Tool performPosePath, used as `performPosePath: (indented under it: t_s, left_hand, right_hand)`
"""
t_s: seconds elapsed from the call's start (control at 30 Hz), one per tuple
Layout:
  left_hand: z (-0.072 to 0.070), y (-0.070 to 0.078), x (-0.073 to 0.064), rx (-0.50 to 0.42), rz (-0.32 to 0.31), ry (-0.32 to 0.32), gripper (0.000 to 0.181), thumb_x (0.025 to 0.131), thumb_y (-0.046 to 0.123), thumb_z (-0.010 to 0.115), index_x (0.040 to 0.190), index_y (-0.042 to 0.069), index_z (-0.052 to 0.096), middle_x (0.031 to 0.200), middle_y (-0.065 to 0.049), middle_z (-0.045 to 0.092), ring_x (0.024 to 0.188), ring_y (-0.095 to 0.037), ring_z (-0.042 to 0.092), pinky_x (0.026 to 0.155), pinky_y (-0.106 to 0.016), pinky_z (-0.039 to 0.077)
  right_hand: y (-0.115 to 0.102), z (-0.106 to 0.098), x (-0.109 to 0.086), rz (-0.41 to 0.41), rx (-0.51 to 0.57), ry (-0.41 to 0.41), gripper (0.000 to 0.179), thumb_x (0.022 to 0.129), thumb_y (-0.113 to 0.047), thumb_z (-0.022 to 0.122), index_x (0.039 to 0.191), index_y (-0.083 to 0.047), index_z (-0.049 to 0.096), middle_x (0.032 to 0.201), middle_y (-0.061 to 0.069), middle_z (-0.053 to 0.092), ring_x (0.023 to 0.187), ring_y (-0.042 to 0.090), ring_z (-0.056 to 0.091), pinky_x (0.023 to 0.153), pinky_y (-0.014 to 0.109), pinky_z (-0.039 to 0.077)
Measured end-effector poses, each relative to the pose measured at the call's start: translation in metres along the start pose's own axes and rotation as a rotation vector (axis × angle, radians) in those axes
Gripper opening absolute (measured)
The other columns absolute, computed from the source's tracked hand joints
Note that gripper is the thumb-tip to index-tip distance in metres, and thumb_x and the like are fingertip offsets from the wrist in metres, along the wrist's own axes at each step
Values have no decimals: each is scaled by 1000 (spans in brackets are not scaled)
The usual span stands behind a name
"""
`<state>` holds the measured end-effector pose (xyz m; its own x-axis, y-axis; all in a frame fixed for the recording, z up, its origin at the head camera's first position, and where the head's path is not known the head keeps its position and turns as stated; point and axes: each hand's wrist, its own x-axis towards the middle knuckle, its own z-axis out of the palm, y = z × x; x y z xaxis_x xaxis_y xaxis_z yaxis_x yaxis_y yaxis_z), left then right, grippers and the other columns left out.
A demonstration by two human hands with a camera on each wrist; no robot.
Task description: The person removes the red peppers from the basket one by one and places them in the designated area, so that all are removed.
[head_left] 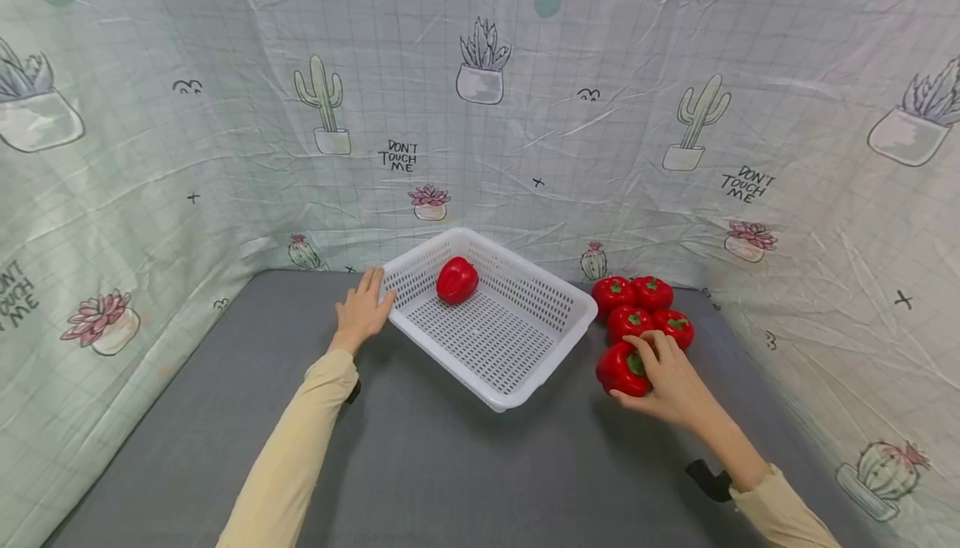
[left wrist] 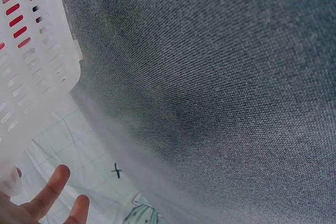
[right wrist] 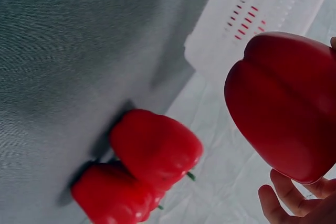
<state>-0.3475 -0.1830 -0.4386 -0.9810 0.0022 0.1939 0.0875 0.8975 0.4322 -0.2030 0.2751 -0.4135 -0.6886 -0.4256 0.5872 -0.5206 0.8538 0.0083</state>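
Note:
My right hand [head_left: 667, 377] grips a red bell pepper [head_left: 621, 369] with a green stem, thumb below and fingers over the top. The same pepper [right wrist: 286, 103] fills the right side of the right wrist view, lifted above the grey table. My left hand [head_left: 363, 306] holds the left corner of a white perforated plastic basket [head_left: 491, 381], its thumb at the rim. In the left wrist view two fingers [left wrist: 50, 190] stretch out past the basket's wall. One red bell pepper [head_left: 457, 281] lies inside the basket, toward its back left.
Several red bell peppers [head_left: 630, 323] stand grouped, stems up, right of the basket; two peppers [right wrist: 155, 148] show in the right wrist view. A grey cloth-covered table [head_left: 450, 481] lies beneath. A plant-printed curtain [head_left: 540, 132] hangs behind and at both sides.

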Motion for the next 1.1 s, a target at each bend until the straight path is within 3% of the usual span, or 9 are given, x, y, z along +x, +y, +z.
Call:
performPosePath:
  t_s: [0.23,0.5,0.83,1.1]
  left_hand:
    - [1,0,-1,-5,-1,-4,60,93,40,32,144,12,15,149,-13,14,125,-50,27,91,-72,16]
    - [1,-1,-1,0,-4,0,60,93,39,32,143,12,16,149,-13,14,125,-49,27,91,-72,18]
    - [-1,2,-2,10,-14,-8,60,93,40,32,144,12,15,150,-13,13,125,-48,27,92,-71,19]
    - [-1,1,-2,14,-8,0,60,93,41,31,143,12,16,149,-13,15,125,-48,28,92,-71,19]
  right_hand:
    - [9,7,-6,87,-53,-45,76,48,-41,83,105,-4,51,94,12,48,84,24,47,66,44,48]
    - [18,13,-10,210,-21,-129,71,56,-41,80,107,-4,47,93,13,46,84,27,46,68,47,47]
    - [31,25,-14,250,38,-171,70,59,-36,80,108,0,46,96,16,41,90,33,42,70,49,47]
    - [41,28,-11,273,33,-270,71,60,-36,79,112,2,50,95,15,41,89,32,41,69,46,45]
